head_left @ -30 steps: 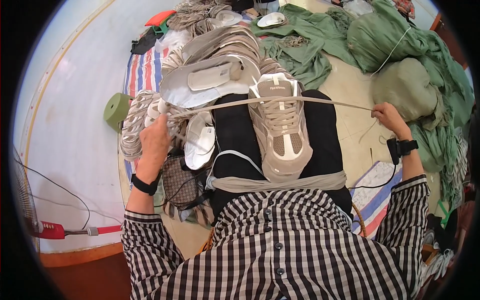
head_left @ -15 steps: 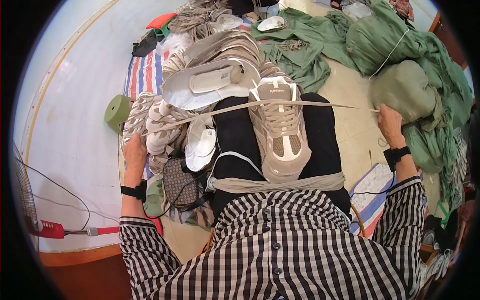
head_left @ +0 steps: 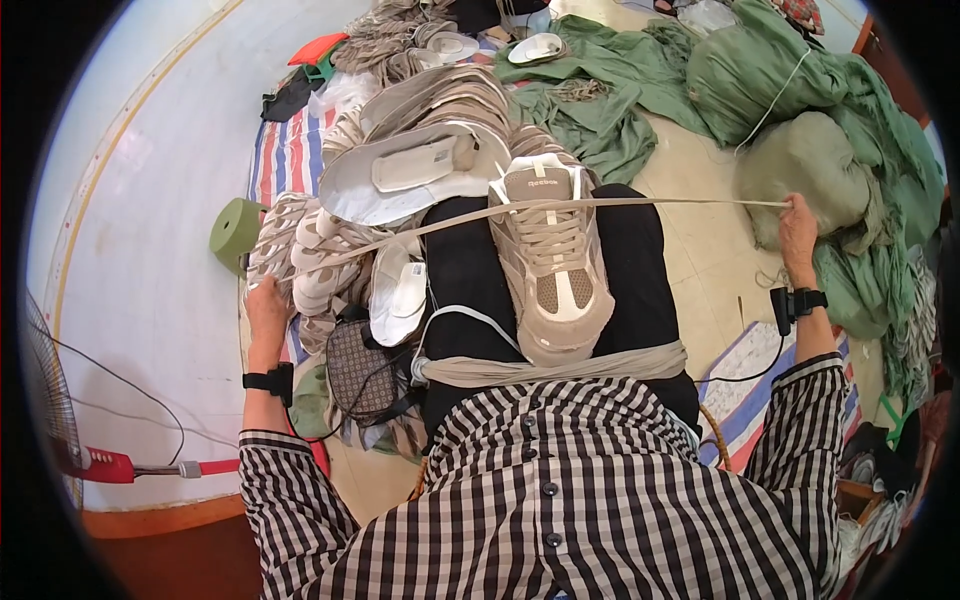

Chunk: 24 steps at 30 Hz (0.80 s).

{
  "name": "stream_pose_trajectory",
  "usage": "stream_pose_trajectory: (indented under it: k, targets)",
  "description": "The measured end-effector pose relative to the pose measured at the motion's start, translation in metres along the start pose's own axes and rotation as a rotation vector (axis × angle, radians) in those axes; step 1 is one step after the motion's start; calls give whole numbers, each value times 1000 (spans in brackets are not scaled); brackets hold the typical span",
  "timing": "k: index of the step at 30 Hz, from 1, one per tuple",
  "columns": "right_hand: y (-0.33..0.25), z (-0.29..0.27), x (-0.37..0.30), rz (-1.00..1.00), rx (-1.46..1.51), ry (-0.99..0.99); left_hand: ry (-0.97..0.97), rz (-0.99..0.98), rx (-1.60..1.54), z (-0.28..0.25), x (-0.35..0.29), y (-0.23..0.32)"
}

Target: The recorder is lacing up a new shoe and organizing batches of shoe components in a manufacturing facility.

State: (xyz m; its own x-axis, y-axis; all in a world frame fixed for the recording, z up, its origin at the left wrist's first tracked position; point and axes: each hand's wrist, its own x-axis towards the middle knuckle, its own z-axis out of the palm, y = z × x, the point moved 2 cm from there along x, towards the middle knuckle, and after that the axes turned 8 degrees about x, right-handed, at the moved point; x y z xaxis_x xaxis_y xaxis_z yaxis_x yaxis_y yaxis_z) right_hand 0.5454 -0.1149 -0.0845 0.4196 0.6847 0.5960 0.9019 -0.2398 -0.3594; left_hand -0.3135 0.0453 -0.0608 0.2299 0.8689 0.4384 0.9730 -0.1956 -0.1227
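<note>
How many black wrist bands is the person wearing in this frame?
2. One wrist band sits on the left wrist, below the left hand; the other wrist band sits on the right wrist, below the right hand.

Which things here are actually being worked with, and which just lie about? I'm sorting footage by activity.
In hand:
left hand
right hand
long flat beige lace, stretched between both hands
beige laced sneaker on the lap

Lying about:
green tape roll
heap of green cloth
pale insoles
small patterned brown bag
</note>
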Motion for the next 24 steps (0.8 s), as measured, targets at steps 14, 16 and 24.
stream_pose_trajectory:
  k: [14, 16, 24]
  targets:
    - [-275, 24, -31, 104, 1212, -490, 12, 84, -1025, -85, 56, 264]
    - [-290, 29, -30, 123, 1251, -514, -42, 40, -1123, -75, 73, 290]
    - [-295, 59, -47, -26, 1117, -517, -337, -110, -1318, -33, 61, 315]
